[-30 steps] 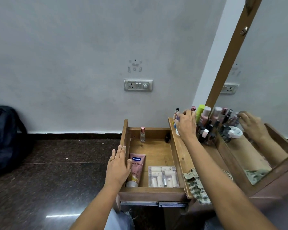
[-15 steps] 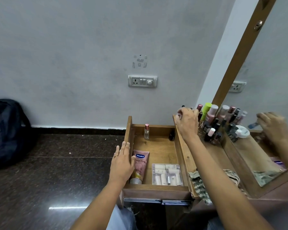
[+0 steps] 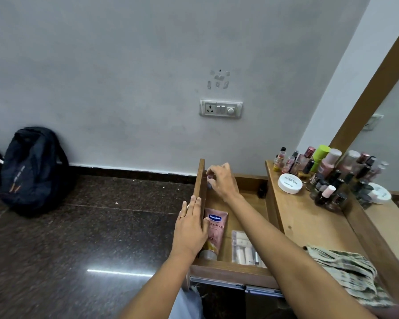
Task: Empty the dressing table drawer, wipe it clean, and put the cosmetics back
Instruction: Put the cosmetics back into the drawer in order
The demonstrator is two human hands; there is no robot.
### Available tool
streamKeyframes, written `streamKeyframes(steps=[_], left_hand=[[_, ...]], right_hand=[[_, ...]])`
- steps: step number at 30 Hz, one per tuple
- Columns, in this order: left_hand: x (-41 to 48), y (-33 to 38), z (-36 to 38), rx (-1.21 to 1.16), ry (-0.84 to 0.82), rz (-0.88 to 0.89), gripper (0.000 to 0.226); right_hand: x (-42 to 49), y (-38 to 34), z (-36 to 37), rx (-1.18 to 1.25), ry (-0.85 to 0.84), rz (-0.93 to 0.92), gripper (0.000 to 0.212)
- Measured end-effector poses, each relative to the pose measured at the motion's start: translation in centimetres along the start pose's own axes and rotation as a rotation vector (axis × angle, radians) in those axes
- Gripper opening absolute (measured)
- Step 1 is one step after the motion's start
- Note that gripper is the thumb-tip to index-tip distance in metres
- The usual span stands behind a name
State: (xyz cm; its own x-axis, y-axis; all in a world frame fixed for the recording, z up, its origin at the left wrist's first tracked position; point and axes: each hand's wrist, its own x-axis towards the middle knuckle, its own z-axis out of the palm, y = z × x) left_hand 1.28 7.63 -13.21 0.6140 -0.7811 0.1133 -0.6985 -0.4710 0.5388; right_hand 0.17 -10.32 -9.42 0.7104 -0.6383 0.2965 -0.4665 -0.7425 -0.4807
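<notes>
Left hand (image 3: 190, 229) flat, fingers straight, against the drawer (image 3: 230, 272) side; right hand (image 3: 221, 180) pinches a small bottle (image 3: 209, 181) at its 11 o'clock corner.

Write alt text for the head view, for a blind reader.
A person's right hand reaches into the back of an open drawer, fingers curled round a small bottle, while the left hand rests flat on the drawer's left wall. A pink tube and a clear case lie inside; bottles and a checked cloth sit on the tabletop.

bare forearms (image 3: 286, 256), thin gold ring (image 3: 182, 217) on the left hand (image 3: 190, 229), pale blue frayed denim (image 3: 187, 302) at the lap
</notes>
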Motion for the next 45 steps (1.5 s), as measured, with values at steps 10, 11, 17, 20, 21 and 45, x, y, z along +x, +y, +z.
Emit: streamKeyframes(steps=[10, 11, 17, 20, 21, 45], left_hand=[[0.0, -0.1, 0.1, -0.035, -0.012, -0.006, 0.062], [0.0, -0.2, 0.1, -0.034, -0.012, -0.005, 0.062], [0.0, -0.2, 0.1, -0.036, -0.012, -0.005, 0.062], [0.0, -0.1, 0.1, -0.037, -0.013, -0.005, 0.062], [0.0, -0.1, 0.1, -0.035, -0.013, -0.004, 0.062], [0.1, -0.2, 0.0, -0.029, -0.009, 0.001, 0.061]], right_hand=[[1.5, 1.5, 2.6, -0.091, -0.012, 0.097, 0.008], [1.5, 1.6, 2.7, -0.094, -0.01, 0.107, 0.007], [1.8, 1.7, 3.1, -0.16, 0.018, 0.104, 0.003], [1.9, 1.9, 3.0, -0.229, 0.025, 0.059, 0.008], [1.9, 2.0, 2.9, -0.26, 0.022, 0.036, 0.009], [1.7, 1.5, 3.0, -0.574, -0.019, -0.069, 0.038]])
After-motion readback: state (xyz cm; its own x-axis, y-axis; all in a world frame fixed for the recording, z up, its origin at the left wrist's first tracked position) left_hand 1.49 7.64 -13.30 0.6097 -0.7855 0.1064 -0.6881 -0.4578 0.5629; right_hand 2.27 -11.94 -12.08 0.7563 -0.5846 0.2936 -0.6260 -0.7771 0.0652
